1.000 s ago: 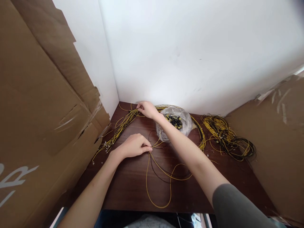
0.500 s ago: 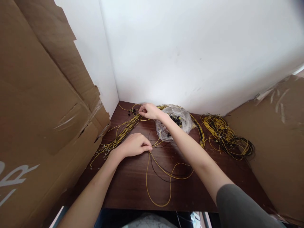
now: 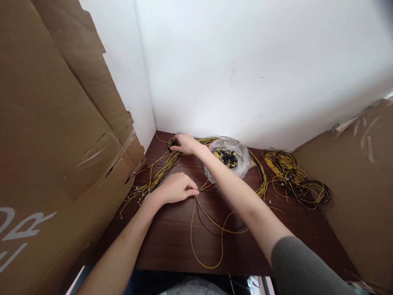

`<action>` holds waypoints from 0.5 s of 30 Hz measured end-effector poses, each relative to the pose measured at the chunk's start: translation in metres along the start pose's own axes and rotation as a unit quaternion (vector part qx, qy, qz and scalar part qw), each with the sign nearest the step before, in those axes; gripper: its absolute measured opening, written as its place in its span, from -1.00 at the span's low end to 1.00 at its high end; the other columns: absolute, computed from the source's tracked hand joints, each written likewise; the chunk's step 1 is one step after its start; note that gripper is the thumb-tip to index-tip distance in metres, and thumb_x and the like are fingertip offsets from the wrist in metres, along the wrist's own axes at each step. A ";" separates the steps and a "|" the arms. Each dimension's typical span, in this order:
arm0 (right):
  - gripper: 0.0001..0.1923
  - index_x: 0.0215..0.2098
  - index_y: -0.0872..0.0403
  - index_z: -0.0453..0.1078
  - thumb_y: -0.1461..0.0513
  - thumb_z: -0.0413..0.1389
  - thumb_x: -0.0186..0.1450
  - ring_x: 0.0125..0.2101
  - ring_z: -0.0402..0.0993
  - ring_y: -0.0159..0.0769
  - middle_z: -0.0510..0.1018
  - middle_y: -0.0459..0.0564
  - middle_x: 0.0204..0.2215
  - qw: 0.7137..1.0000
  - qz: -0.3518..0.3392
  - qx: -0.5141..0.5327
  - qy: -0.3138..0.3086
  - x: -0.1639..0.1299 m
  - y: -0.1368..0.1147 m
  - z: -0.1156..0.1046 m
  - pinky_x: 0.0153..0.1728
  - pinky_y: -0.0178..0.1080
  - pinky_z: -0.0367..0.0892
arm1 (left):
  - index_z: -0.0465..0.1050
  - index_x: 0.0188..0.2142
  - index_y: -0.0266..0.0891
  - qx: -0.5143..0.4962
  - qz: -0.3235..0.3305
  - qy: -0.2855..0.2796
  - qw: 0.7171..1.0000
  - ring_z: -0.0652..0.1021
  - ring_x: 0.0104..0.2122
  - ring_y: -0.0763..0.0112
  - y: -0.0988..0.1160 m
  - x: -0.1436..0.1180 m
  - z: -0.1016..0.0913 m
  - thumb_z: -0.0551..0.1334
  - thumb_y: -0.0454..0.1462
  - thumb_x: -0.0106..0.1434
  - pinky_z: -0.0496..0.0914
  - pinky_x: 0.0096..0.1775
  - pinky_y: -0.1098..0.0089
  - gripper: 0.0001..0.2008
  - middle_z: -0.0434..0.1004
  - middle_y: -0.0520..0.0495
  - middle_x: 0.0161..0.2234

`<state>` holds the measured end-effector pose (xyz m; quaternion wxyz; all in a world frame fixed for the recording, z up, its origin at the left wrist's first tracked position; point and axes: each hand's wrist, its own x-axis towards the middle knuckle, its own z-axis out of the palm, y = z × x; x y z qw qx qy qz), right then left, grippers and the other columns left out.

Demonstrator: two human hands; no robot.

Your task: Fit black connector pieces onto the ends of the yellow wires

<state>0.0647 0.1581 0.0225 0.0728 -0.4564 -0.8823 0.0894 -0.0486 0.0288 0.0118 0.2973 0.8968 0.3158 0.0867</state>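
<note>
My left hand (image 3: 179,187) is closed, pinching thin yellow and black wires (image 3: 222,241) between thumb and fingertips just above the table. Their loose loops trail toward the front edge and pass under my right forearm. Farther back, my right hand (image 3: 185,144) reaches over a small group of black pieces (image 3: 173,143), its thumb and fingers apart around them. Behind my left hand lies a long bundle of yellow and black wires (image 3: 162,170) with small white ends. A clear plastic bag (image 3: 244,157) holds many small black and yellow pieces, partly hidden by my right forearm.
A tangled coil of yellow and black wires (image 3: 287,172) lies at the right of the brown table (image 3: 172,241). Cardboard (image 3: 70,135) stands along the left side, and another cardboard panel (image 3: 362,184) on the right. A white wall (image 3: 233,73) closes off the back.
My right hand has moved a little left, onto the black pieces, and its fingers have parted. More of the bag's contents shows. My left hand keeps its pinch on the wires.
</note>
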 end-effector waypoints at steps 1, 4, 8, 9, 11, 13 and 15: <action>-0.66 -0.16 0.23 0.37 0.12 0.10 0.24 -0.22 0.43 -0.18 0.50 0.17 -0.20 1.000 0.003 -0.007 0.001 0.000 -0.003 0.001 -0.23 -0.26 0.26 | 0.54 -0.46 -0.15 0.002 0.000 0.000 1.000 0.44 -0.53 0.44 0.000 0.000 0.000 0.15 -0.16 0.23 0.09 -0.45 0.45 -0.76 0.57 0.02 -0.50; -0.55 -0.06 0.24 0.27 0.04 0.04 0.27 -0.15 0.42 -0.07 0.46 0.26 -0.12 0.999 0.018 -0.035 0.014 0.002 -0.012 0.008 -0.18 -0.18 0.28 | 0.53 -0.45 -0.16 0.007 0.003 0.001 1.000 0.44 -0.54 0.44 0.000 0.000 0.000 0.14 -0.16 0.23 0.10 -0.44 0.45 -0.75 0.57 0.02 -0.50; -0.50 -0.03 0.21 0.20 -0.04 -0.07 0.31 -0.18 0.45 0.02 0.45 0.28 -0.13 0.995 0.052 -0.067 0.043 0.006 -0.023 0.021 -0.22 -0.08 0.33 | 0.53 -0.45 -0.16 0.021 -0.002 -0.002 1.000 0.45 -0.53 0.43 0.001 0.000 0.000 0.14 -0.15 0.23 0.09 -0.44 0.45 -0.75 0.58 0.00 -0.48; -0.52 -0.02 0.20 0.19 -0.03 -0.10 0.32 -0.20 0.46 0.01 0.45 0.27 -0.14 0.995 0.059 -0.074 0.044 0.007 -0.026 0.023 -0.24 -0.08 0.34 | 0.54 -0.45 -0.16 0.024 -0.005 -0.002 1.000 0.45 -0.53 0.43 0.001 0.001 0.000 0.14 -0.15 0.23 0.09 -0.45 0.45 -0.75 0.58 0.00 -0.48; -0.61 -0.01 0.17 0.17 0.05 -0.12 0.36 -0.21 0.47 -0.02 0.47 0.23 -0.16 0.994 0.065 -0.085 0.037 0.009 -0.030 0.026 -0.26 -0.10 0.36 | 0.54 -0.44 -0.17 0.026 -0.007 -0.004 1.000 0.44 -0.54 0.44 0.002 0.001 0.000 0.14 -0.15 0.24 0.08 -0.46 0.45 -0.75 0.58 0.00 -0.49; -0.70 0.00 0.15 0.17 0.16 -0.17 0.39 -0.22 0.48 -0.06 0.48 0.21 -0.18 0.993 0.067 -0.091 0.030 0.011 -0.034 0.027 -0.27 -0.12 0.36 | 0.53 -0.45 -0.17 0.027 -0.006 -0.005 1.000 0.43 -0.55 0.45 0.003 0.001 -0.001 0.14 -0.15 0.24 0.08 -0.47 0.45 -0.74 0.57 0.01 -0.50; -0.73 -0.01 0.15 0.18 0.30 -0.23 0.39 -0.21 0.49 -0.09 0.49 0.18 -0.19 0.994 0.063 -0.092 0.021 0.011 -0.037 0.026 -0.27 -0.14 0.36 | 0.53 -0.46 -0.16 0.026 -0.001 -0.005 1.000 0.41 -0.56 0.46 0.004 0.002 -0.001 0.13 -0.15 0.24 0.08 -0.46 0.45 -0.74 0.56 0.02 -0.51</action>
